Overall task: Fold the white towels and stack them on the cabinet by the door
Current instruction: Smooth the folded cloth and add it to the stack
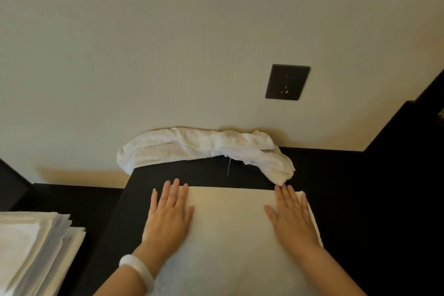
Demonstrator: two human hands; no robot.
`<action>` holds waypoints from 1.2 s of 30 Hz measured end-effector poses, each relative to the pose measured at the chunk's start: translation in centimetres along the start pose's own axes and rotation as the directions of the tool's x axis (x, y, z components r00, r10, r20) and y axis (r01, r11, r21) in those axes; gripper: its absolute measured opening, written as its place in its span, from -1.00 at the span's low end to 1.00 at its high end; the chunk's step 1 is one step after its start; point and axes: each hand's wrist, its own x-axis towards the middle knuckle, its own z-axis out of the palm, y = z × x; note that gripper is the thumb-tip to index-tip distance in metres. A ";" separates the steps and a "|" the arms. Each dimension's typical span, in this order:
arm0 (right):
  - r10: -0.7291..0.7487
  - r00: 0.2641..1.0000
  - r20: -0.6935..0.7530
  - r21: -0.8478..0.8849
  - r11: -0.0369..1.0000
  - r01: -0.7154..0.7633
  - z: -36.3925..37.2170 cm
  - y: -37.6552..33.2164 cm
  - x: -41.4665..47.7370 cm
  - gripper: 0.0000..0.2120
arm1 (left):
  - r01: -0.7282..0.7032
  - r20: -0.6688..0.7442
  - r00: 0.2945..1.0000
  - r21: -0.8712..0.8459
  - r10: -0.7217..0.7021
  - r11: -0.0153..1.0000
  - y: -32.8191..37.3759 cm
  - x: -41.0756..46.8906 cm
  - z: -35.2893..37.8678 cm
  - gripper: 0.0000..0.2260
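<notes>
A white towel (230,223) lies flat and smooth on a dark cabinet top (197,175). My left hand (169,214) presses flat on the towel's left edge, fingers straight. On the towel's right side rests my right hand (292,216), also flat with fingers spread. A crumpled white towel (199,146) is bunched along the wall at the back of the cabinet, its right end hanging down near my right fingertips. A stack of folded white towels (36,247) sits at the lower left.
A dark wall socket (287,81) is set in the cream wall above the crumpled towel. A lower dark surface (72,199) runs left of the cabinet, and more dark furniture (396,175) stands to the right.
</notes>
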 end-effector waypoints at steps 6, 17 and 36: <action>-0.334 0.942 0.020 0.073 0.940 0.332 3.0 -4.7 -1.3 -0.42 | -0.275 0.029 0.960 -0.068 0.278 0.959 6.5 0.0 1.8 -0.50; -0.038 0.999 -0.015 0.038 0.999 0.038 0.0 2.3 0.5 -0.21 | -0.041 -0.030 0.999 0.043 0.043 0.998 0.7 1.3 0.5 -0.36; -0.275 0.962 -0.009 0.038 0.961 0.275 2.2 -3.1 -2.0 -0.40 | -0.284 -0.028 0.958 -0.008 0.284 0.959 6.0 -1.9 2.8 -0.49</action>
